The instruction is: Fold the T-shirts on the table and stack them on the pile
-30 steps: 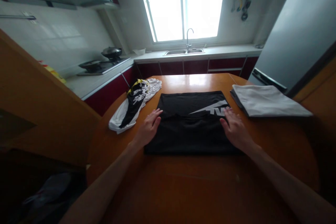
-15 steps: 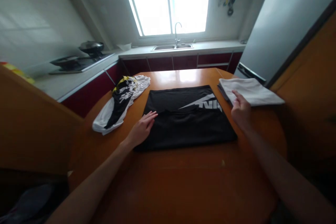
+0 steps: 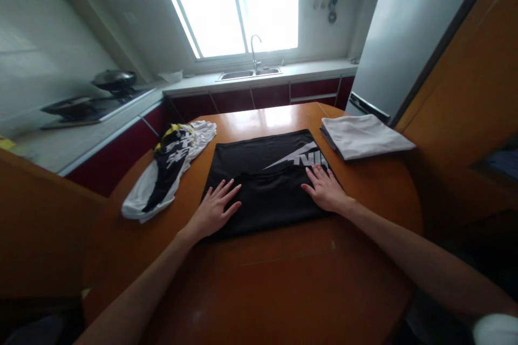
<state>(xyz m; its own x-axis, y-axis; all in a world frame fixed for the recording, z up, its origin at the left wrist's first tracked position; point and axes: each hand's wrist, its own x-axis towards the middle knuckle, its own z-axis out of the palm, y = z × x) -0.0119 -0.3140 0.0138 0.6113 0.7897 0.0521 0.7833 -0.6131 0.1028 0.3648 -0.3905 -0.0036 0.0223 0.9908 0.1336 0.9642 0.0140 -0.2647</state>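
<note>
A black T-shirt (image 3: 267, 199) with a white print lies folded on the wooden table in front of me. Its near part is doubled back over the rest and covers some of the print. My left hand (image 3: 214, 210) rests flat on the left side of the shirt, fingers spread. On the right side, my right hand (image 3: 325, 190) also lies palm down with its fingers apart, just below the white lettering. Neither hand grips the cloth.
A crumpled white, black and yellow shirt (image 3: 170, 170) lies on the table's left. Folded white and grey cloth (image 3: 366, 136) sits at the right. Beyond the wooden table (image 3: 259, 291) are a counter with a sink (image 3: 249, 74), a stove with pans (image 3: 115, 80) and a fridge.
My right hand has moved left from beside the white cloth onto the black T-shirt, its fingers now spread. My left hand stays on the shirt with fingers wider apart. The view has shifted right.
</note>
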